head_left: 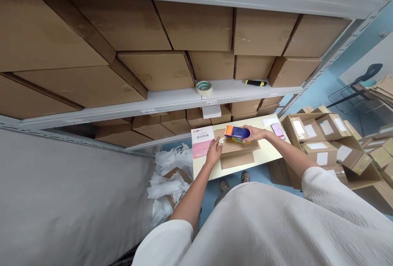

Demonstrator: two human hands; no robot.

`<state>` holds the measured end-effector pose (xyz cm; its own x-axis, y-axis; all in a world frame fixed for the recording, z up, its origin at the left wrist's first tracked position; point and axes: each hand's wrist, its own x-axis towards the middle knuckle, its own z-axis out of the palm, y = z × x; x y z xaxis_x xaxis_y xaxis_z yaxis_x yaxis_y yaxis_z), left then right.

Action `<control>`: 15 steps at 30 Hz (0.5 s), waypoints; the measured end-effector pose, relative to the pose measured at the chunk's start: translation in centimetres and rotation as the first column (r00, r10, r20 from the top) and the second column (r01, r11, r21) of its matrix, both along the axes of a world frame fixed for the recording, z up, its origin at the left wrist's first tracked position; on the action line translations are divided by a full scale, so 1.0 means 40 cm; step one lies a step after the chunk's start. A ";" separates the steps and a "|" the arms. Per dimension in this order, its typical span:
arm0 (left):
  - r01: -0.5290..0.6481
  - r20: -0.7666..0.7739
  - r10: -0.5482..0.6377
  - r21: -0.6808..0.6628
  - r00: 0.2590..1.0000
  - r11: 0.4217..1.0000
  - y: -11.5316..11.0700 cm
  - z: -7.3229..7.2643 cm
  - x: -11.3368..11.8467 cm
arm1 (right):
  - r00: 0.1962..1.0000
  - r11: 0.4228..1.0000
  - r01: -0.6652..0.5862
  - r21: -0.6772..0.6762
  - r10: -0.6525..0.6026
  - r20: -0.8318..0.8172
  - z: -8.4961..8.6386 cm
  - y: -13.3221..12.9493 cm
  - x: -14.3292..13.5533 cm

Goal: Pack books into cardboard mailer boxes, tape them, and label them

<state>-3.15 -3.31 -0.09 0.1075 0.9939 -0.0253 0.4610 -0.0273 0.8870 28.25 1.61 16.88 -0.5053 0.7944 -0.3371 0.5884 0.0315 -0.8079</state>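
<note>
A brown cardboard box (236,148) lies on a pale yellow tabletop (266,151), with an open flap on its near side. My right hand (254,133) is closed around a blue and orange tape dispenser (238,132) just above the box. At the box's left end, my left hand (214,151) grips the edge with bent fingers. Shiny clear tape (223,140) shows between my left fingertips and the dispenser. Left of the box, a pink and white printed sheet (202,143) lies partly beside my left hand.
Grey shelving (172,104) packed with cartons rises in front, holding a tape roll (204,88) and a yellow-black utility knife (255,82). A phone (278,131) lies at the table's right. A large carton (294,143) of small labelled boxes stands right; crumpled white wrapping (175,167) is left.
</note>
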 end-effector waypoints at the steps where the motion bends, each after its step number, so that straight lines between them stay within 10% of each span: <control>1: 0.000 0.008 0.000 0.001 1.000 1.000 0.000 0.002 0.000 | 1.000 1.000 0.005 0.007 -0.005 0.004 -0.001 -0.001 0.001; 15: 0.021 -0.001 -0.021 -0.029 1.000 0.999 -0.004 0.012 -0.005 | 0.982 0.983 0.040 0.181 -0.072 0.176 0.014 -0.052 0.012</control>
<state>-3.36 -3.45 0.37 0.1282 0.9903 -0.0542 0.4614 -0.0111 0.8871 28.75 -0.46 17.46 -0.4021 0.8744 -0.2716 0.7290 0.1263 -0.6728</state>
